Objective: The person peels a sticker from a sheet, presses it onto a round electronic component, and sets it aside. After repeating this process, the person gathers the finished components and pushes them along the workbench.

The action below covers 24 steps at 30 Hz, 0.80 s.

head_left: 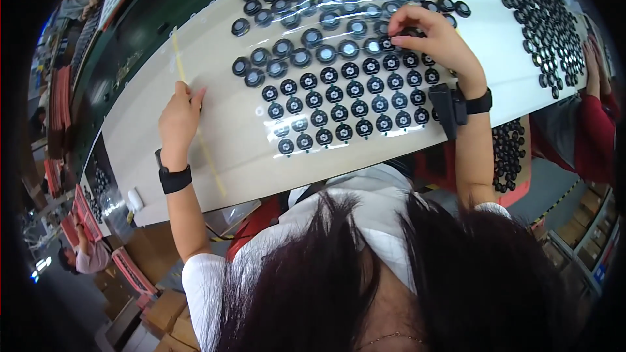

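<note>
Right hand [440,38]: thumb and index look pinched on a black disc [387,45] at the top edge of the ordered rows [339,112], just beside the loose pale-centred discs [349,48]. Your fingers hide part of it. Best to hold it by the rim, so you can see the face. Align it with its neighbours, go straight down, then spread the fingertips without dragging. Watch the clear plastic [420,129] around the rows: can't tell how it's layered, but a sideways push could shift it. Mind the black box [447,111] on your right wrist too; it's near the rows' right end and could knock discs.

Pose: right forearm reaches up the right side, wrist bent, fingertips pointing left. Left hand [178,117] is well apart, by the yellow strip [213,164] on the tabletop [137,150], fingers curled, thumb off to the right. Can't tell if that grip has anything thin in it.
</note>
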Motion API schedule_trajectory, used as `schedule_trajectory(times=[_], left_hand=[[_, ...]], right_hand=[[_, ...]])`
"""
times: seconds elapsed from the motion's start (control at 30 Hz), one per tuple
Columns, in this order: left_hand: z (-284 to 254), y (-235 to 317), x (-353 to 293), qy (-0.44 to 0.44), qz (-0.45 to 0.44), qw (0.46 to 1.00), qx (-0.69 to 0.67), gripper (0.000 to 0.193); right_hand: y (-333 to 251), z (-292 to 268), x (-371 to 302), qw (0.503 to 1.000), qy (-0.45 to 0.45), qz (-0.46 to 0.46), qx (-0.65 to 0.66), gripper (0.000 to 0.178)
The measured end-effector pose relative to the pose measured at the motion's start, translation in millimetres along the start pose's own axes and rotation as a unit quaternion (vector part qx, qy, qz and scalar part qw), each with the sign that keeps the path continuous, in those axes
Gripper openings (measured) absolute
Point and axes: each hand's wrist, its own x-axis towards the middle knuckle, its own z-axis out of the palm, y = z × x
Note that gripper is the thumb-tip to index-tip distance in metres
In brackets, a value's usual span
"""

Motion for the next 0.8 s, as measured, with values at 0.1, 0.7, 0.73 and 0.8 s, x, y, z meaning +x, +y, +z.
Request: schedule_trajectory(times=[0.1, 0.7, 0.73, 0.8], left_hand=[[-2, 8, -8, 0.012, 0.018, 0.999, 0.026, 0.037], [-23, 158, 36, 0.033, 0.431, 0.884, -0.179, 0.026], [-19, 171, 39, 0.032, 0.432, 0.883, -0.179, 0.026], [-7, 189, 46, -0.042, 0.437, 0.888, -0.139, 0.024]], right_hand=[[-2, 2, -2, 1.0, 0.022, 0.009, -0.012, 0.014], [-1, 18, 6, 0.981, 0.096, 0.061, -0.157, 0.01], [-1, 17, 6, 0.985, 0.084, 0.053, -0.142, 0.011], [-1, 13, 4, 0.991, 0.061, 0.041, -0.114, 0.012]])
